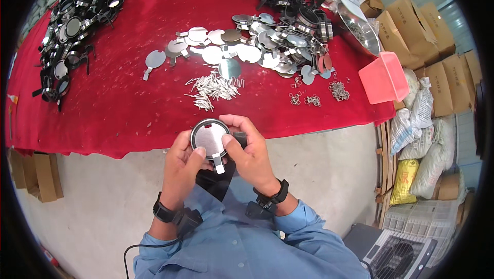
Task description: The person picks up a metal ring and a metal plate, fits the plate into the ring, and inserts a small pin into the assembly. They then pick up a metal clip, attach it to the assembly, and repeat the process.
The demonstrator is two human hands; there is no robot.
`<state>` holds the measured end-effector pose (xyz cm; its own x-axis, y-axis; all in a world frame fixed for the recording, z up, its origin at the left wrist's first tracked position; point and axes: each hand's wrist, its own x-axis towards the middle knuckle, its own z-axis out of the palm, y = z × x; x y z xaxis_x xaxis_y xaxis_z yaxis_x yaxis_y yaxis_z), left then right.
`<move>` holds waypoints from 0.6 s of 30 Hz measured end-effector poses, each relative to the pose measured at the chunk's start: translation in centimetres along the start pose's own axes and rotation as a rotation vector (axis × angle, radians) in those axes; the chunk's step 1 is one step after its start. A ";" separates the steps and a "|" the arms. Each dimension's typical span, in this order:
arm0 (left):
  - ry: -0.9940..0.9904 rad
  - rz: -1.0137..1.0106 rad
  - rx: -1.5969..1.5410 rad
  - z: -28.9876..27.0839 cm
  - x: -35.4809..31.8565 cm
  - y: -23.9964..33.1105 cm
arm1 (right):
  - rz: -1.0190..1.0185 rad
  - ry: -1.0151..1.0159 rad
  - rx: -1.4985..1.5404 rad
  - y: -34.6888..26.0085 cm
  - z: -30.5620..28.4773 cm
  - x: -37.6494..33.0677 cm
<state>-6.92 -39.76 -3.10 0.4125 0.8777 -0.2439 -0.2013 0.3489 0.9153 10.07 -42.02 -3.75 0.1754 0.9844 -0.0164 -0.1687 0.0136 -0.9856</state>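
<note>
In front of my body, just off the table's near edge, both hands hold a round black-rimmed ring point(193, 136) with a shiny metal disc point(210, 139) set in it. The disc's pale tab points down toward me. My left hand point(181, 161) grips the left rim, its thumb at the lower edge. My right hand point(250, 150) wraps the right side, its thumb pressing on the disc's face. Beyond them on the red cloth point(128, 117) lie a heap of thin metal pins point(212, 89), loose tabbed metal discs point(248, 52) and small bent wire clips point(338, 91).
Black ring assemblies point(72, 28) are piled at the far left, with more black rings point(309, 17) at the back right. A pink plastic bin point(382, 79) and a metal bowl point(360, 32) stand at the right edge. Cardboard boxes point(409, 27) and sacks point(432, 158) line the right side.
</note>
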 end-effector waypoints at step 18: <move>0.101 0.163 -0.150 -0.3 -0.3 0.3 | -0.524 0.327 -1.138 -2.7 -14.8 8.3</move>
<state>-7.34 -39.86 -2.84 0.2747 0.9521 -0.1344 -0.3908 0.2382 0.8891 26.31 -36.50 -3.70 0.2238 0.8167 0.5319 0.8786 0.0672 -0.4728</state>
